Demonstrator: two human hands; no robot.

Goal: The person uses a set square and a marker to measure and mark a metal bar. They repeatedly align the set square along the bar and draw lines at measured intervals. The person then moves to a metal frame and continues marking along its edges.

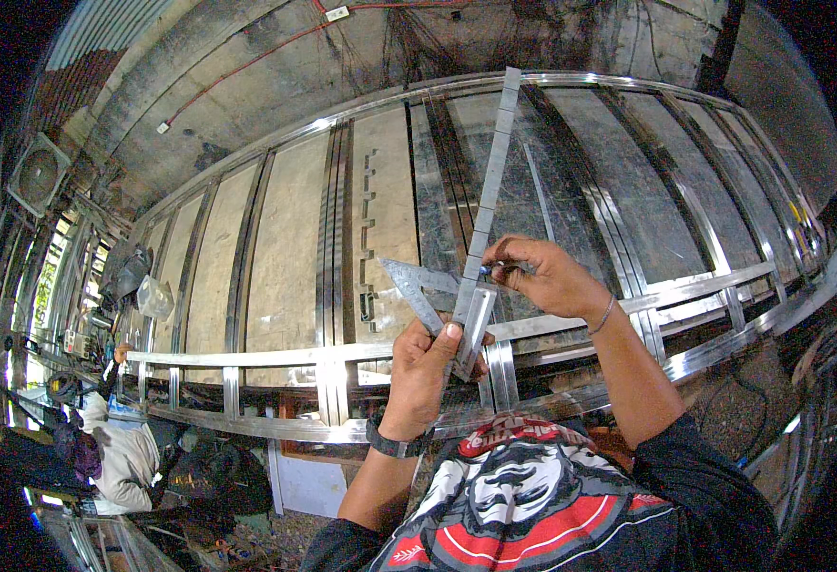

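While the square (414, 296) and metal strip (492, 181) are clasped over the frame (247, 358) by the left grip (420, 372), 1 blue-ended tool (486, 271) is pinched by the right grip (547, 281) — apparently for marking; steadiness is needed next.

Head-worn fisheye, facing down, hands (418, 377) (554, 278) near

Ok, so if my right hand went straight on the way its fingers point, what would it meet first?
Your right hand would probably first meet the long metal strip with crosswise lines, just to its left. It may already be touching it; depth is unclear in this view.
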